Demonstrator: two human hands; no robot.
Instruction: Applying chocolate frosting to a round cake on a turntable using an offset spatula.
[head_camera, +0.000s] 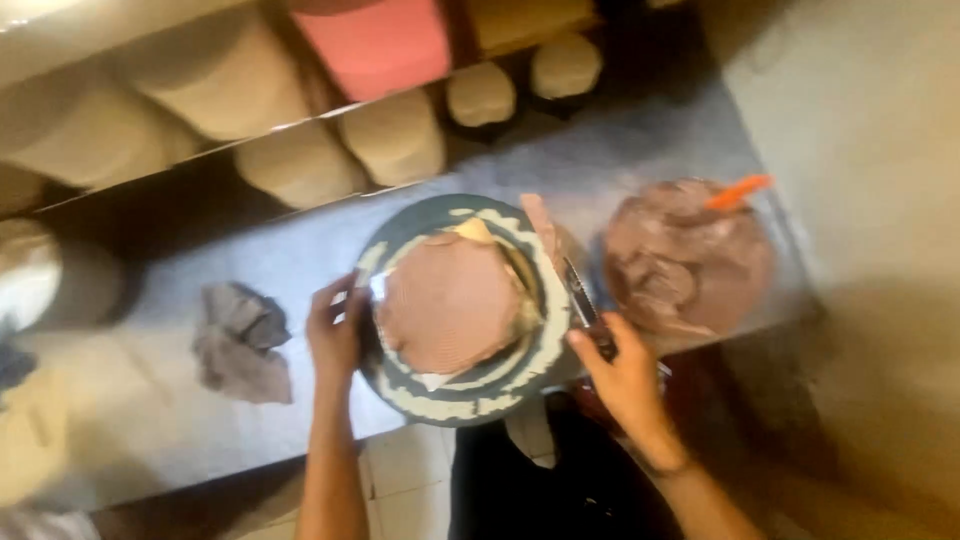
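Observation:
A round cake (450, 300) coated in brown chocolate cream sits on a dark round turntable (470, 395) smeared with pale cream. My left hand (335, 330) grips the turntable's left edge. My right hand (615, 365) holds a long palette knife (560, 265) whose cream-covered blade lies along the cake's right side.
A bowl of chocolate cream (690, 260) with an orange-handled spatula (738, 191) stands right of the turntable. A crumpled grey cloth (240, 340) lies on the steel counter (160, 420) at left. Pale round cake layers (395, 135) line the shelf behind.

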